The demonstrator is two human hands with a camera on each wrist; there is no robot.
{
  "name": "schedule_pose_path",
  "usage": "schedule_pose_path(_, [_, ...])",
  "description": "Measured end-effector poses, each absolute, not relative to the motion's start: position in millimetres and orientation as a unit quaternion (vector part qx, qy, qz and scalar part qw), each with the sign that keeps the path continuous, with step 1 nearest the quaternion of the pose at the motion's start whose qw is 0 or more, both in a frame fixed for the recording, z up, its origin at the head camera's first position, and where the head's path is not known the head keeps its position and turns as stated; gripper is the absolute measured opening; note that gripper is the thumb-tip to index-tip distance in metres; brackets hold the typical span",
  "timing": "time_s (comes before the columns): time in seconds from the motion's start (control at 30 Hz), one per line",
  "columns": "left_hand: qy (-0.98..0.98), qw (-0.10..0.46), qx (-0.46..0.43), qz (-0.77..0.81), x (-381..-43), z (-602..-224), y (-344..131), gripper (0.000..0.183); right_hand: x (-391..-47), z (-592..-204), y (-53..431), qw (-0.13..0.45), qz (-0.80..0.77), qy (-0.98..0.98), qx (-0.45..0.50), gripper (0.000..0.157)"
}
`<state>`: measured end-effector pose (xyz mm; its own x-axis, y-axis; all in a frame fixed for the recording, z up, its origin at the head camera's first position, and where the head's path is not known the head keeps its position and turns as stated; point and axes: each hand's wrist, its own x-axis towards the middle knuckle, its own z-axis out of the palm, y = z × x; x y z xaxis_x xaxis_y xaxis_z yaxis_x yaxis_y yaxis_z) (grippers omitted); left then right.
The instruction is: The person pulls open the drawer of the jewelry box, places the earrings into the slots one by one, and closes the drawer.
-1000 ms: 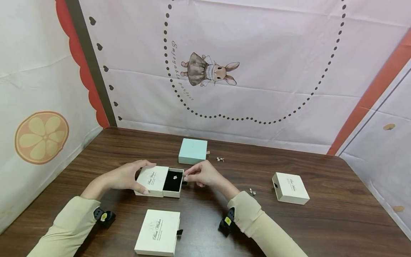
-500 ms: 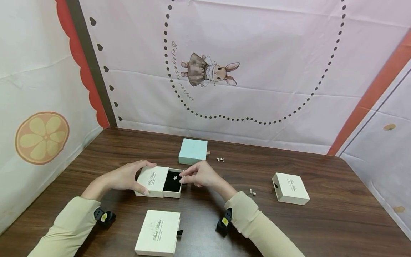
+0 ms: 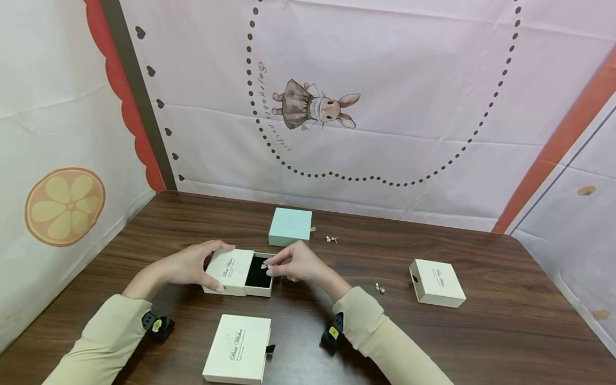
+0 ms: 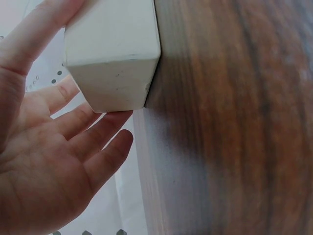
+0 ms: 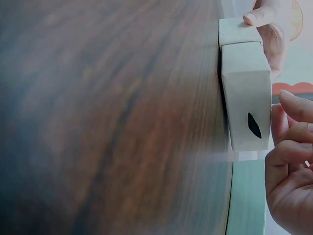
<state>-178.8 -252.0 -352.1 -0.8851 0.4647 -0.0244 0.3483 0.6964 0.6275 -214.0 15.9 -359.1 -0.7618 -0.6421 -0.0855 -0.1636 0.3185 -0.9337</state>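
My left hand [image 3: 185, 264] grips the cream jewelry box [image 3: 232, 270] from its left side, thumb on the near edge and fingers round the far one. The box's drawer [image 3: 259, 292] is pulled partway out to the right, showing a black pad [image 3: 256, 278]. A small silvery flower-shaped earring [image 3: 263, 266] lies on that pad. Over the drawer's right end, my right hand [image 3: 298, 262] pinches a second tiny shiny earring [image 3: 270, 266] between thumb and index finger, close beside the first. In the right wrist view, a black ribbon tab [image 5: 254, 126] shows on the drawer's end.
A closed cream box [image 3: 237, 347] lies in front, and another cream box [image 3: 437, 282] stands at the right. Behind is a mint-green box [image 3: 290, 226]. Small earrings [image 3: 331, 239] lie beside it; more earrings [image 3: 380, 288] lie near the right box. Patterned cloth hangs behind the table.
My right hand has moved left from the drawer's end to over the black pad, bringing the pinched earring beside the flower one. The left hand keeps its grip on the box.
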Motion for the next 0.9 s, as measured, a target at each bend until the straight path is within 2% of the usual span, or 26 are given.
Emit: schedule_pose_path(0.9, [0.916,0.092,0.226,0.319,-180,-353,-253,0.086,-214,-362,2,0.204,-0.456,0.819,-0.282,0.012])
